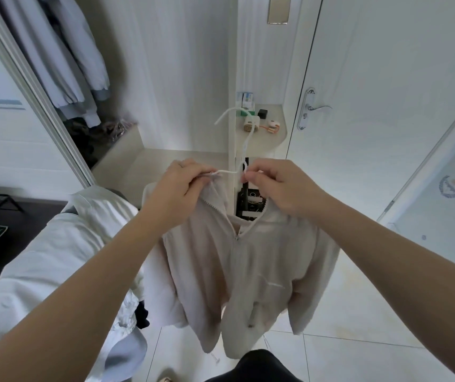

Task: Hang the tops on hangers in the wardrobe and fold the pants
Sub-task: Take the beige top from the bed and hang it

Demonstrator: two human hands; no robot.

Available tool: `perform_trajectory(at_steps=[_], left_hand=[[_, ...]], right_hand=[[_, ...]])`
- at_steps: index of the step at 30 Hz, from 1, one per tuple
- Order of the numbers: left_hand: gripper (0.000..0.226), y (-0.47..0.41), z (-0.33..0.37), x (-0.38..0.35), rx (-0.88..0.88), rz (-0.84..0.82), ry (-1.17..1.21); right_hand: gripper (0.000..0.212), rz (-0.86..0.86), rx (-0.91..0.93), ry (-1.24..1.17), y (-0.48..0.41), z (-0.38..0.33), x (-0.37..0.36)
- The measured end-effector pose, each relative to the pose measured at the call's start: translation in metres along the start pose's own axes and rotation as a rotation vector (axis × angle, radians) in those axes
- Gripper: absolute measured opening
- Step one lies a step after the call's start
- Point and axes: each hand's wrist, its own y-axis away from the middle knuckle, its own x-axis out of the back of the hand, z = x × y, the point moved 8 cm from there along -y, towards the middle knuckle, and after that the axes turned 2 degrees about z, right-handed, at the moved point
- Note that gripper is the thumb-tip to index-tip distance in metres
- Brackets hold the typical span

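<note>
A beige zip-up top (pixel 242 274) hangs in front of me, held up at its collar by both hands. My left hand (pixel 180 186) grips the left collar edge together with the arm of a white hanger (pixel 244 142). My right hand (pixel 278 183) pinches the right collar edge near the hanger's neck. The hanger's hook points up and to the left, free of any rail. The open wardrobe (pixel 149 78) stands ahead, with grey-blue jackets (pixel 63 59) hanging at its upper left.
A bed with pale clothes (pixel 55 257) piled on it lies at left, a dark garment (pixel 141 315) at its edge. A small corner shelf (pixel 264 125) holds small items. A white door (pixel 386 92) with a handle (pixel 310 107) stands at right. The floor is tiled.
</note>
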Motion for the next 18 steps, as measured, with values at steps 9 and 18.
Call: perform_trajectory(at_steps=[9, 18], left_hand=[[0.02, 0.024, -0.026, -0.024, 0.441, 0.295, 0.156], [0.01, 0.009, -0.041, 0.014, 0.445, 0.367, 0.083]], right_hand=[[0.026, 0.115, -0.022, -0.065, -0.001, -0.012, -0.003], [0.036, -0.111, -0.105, 0.134, 0.017, 0.018, -0.018]])
